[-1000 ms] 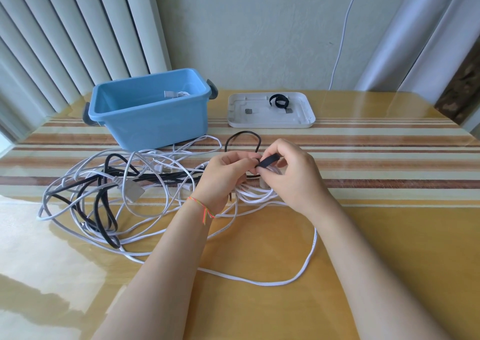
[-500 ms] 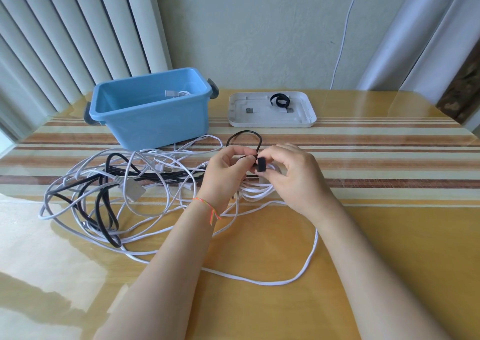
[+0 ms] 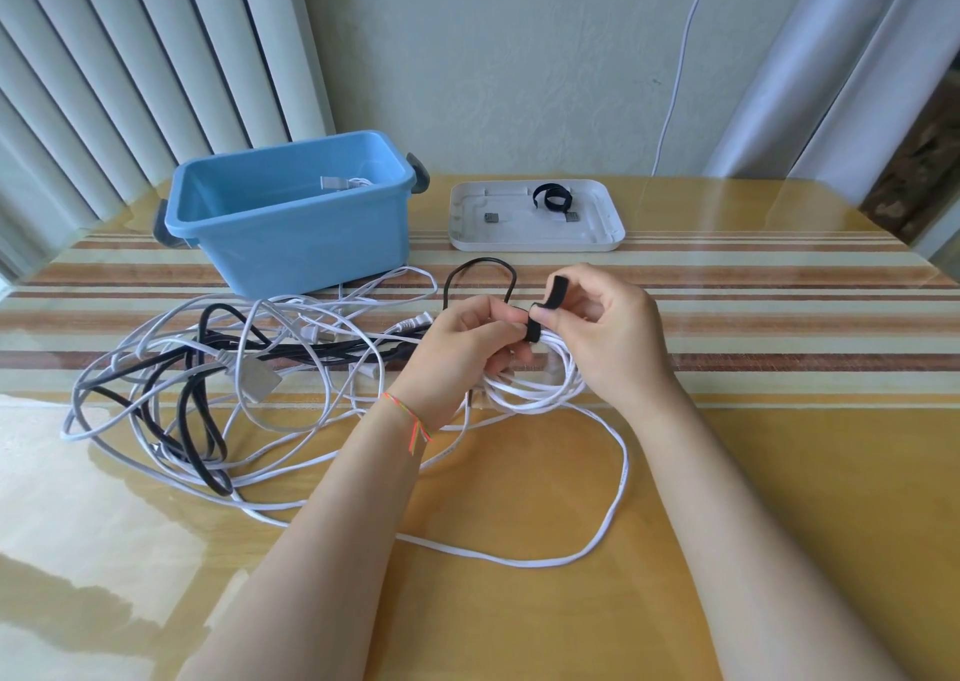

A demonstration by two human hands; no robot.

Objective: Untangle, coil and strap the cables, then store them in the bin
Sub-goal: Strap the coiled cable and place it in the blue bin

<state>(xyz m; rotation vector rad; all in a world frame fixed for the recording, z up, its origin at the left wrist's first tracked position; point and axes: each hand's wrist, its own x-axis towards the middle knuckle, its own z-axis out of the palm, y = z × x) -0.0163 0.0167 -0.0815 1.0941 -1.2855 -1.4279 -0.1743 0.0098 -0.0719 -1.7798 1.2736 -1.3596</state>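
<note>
strap (image 3: 539, 319): a second ago its free end lay flat between the fingers over the coil; now that end stands up, pinched at the right fingertips, with the lower part wrapped round the bundle; likely the wrap is being pulled snug before it is pressed closed, so this cable is near done
coil (image 3: 530, 384): white loops gathered above the surface, between the two hands; one long loose loop trails toward the viewer
left hand (image 3: 462, 353): fingers curled round the coil's top, clamped on it beside the strap; much as it was a second ago
right hand (image 3: 608, 337): thumb and forefinger pinching the strap end
tangle (image 3: 208, 373): white and black cables heaped to the left, not yet sorted
bin (image 3: 296, 217): blue, behind the tangle; a white cable already inside
lid (image 3: 535, 212): white, right of the bin; a spare black strap on it
surface (image 3: 779, 472): glossy yellow with brown stripes
room: pale wall, vertical blinds left, curtain right
</note>
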